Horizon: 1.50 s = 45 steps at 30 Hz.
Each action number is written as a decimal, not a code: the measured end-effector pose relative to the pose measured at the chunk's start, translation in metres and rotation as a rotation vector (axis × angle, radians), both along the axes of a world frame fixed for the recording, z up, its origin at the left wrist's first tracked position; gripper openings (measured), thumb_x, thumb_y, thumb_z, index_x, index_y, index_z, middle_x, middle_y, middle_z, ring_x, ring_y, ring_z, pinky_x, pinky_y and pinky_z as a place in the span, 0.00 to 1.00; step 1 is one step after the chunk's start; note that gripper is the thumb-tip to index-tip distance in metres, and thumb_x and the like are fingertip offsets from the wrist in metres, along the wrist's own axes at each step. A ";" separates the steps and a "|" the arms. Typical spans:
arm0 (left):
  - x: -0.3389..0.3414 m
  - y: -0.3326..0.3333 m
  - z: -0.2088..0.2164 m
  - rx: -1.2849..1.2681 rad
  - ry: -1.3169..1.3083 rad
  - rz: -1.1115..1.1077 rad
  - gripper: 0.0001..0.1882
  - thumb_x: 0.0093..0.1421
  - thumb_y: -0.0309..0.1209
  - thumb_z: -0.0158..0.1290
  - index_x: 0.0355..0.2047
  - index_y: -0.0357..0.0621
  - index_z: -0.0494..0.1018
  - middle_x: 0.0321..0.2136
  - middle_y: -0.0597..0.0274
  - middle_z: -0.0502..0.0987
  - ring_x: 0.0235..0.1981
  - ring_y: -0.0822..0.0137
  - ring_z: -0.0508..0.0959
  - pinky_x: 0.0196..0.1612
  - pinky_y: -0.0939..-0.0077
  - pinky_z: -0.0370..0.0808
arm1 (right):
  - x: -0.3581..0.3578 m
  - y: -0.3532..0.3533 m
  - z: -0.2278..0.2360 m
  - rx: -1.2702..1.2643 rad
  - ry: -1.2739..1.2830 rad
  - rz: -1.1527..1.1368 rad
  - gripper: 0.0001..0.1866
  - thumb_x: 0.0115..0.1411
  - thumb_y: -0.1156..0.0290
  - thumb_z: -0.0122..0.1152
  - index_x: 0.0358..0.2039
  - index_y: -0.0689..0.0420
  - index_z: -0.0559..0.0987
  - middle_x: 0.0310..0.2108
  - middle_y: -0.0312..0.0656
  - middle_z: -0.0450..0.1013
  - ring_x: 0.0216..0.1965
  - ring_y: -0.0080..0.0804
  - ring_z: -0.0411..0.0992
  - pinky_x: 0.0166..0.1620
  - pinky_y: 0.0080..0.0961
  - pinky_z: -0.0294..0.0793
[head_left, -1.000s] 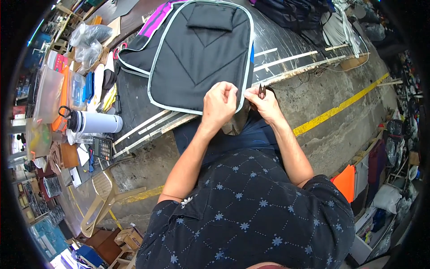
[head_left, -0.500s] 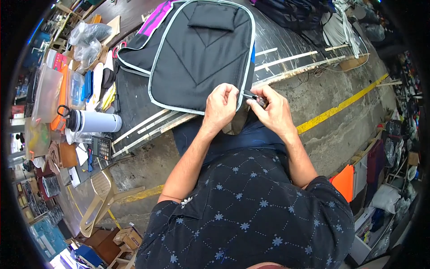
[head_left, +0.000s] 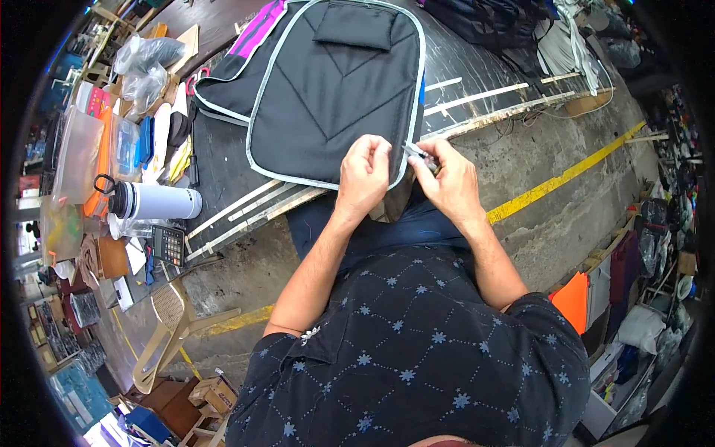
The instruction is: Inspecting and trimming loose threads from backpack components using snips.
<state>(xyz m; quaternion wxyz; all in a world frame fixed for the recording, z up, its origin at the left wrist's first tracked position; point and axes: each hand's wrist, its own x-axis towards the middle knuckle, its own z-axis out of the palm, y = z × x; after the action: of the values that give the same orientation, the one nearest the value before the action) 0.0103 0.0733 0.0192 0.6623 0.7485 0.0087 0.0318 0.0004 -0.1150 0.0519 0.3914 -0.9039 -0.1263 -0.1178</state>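
Observation:
A black backpack panel [head_left: 335, 89] with light grey piping lies flat on a dark worktable [head_left: 216, 160]. My left hand [head_left: 363, 177] pinches its near edge at the lower right corner. My right hand [head_left: 447, 179] holds a small metal tool [head_left: 418, 154], likely thread snips, whose tip touches the piping right beside my left fingers. A second black bag piece with pink trim [head_left: 238, 67] lies under the panel on its left.
A white bottle [head_left: 153, 201] lies on its side at the table's left end, by a calculator [head_left: 168, 244], plastic boxes [head_left: 74, 149] and plastic bags [head_left: 145, 63]. A tan chair [head_left: 167, 328] stands below. A yellow line [head_left: 558, 179] crosses the concrete floor. Dark bags [head_left: 484, 18] lie beyond.
My right hand has moved in from the right with the tool and now meets the panel's edge next to my left hand. My left hand has kept its grip.

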 end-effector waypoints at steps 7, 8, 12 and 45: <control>-0.001 0.012 0.001 -0.138 -0.084 -0.013 0.11 0.79 0.32 0.51 0.40 0.39 0.77 0.28 0.69 0.73 0.28 0.80 0.71 0.33 0.80 0.69 | 0.015 -0.018 -0.056 0.557 0.423 0.012 0.11 0.73 0.68 0.67 0.49 0.61 0.82 0.37 0.28 0.77 0.39 0.14 0.72 0.44 0.19 0.73; -0.001 0.012 0.001 -0.138 -0.085 -0.011 0.11 0.79 0.32 0.51 0.40 0.39 0.77 0.28 0.69 0.73 0.28 0.80 0.71 0.33 0.80 0.69 | 0.015 -0.015 -0.057 0.567 0.489 0.067 0.09 0.74 0.69 0.66 0.47 0.61 0.82 0.37 0.27 0.77 0.40 0.13 0.71 0.44 0.18 0.72; -0.009 0.004 0.012 0.145 -0.205 -0.012 0.03 0.69 0.22 0.60 0.40 0.36 0.81 0.32 0.61 0.78 0.28 0.73 0.75 0.33 0.75 0.73 | 0.016 -0.007 -0.066 0.754 0.557 0.162 0.06 0.73 0.71 0.67 0.44 0.59 0.84 0.37 0.26 0.77 0.40 0.13 0.71 0.45 0.16 0.71; -0.011 -0.002 -0.005 0.143 -0.181 -0.053 0.05 0.71 0.24 0.60 0.37 0.35 0.80 0.29 0.69 0.74 0.25 0.81 0.70 0.28 0.80 0.68 | -0.012 0.000 0.005 -0.020 0.040 0.009 0.13 0.61 0.71 0.76 0.45 0.58 0.86 0.38 0.46 0.84 0.34 0.40 0.85 0.38 0.33 0.83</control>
<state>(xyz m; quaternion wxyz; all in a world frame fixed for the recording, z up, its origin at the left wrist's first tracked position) -0.0004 0.0711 0.0140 0.6060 0.7878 -0.0733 0.0825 -0.0117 -0.1147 0.0568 0.3855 -0.9093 -0.1238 -0.0964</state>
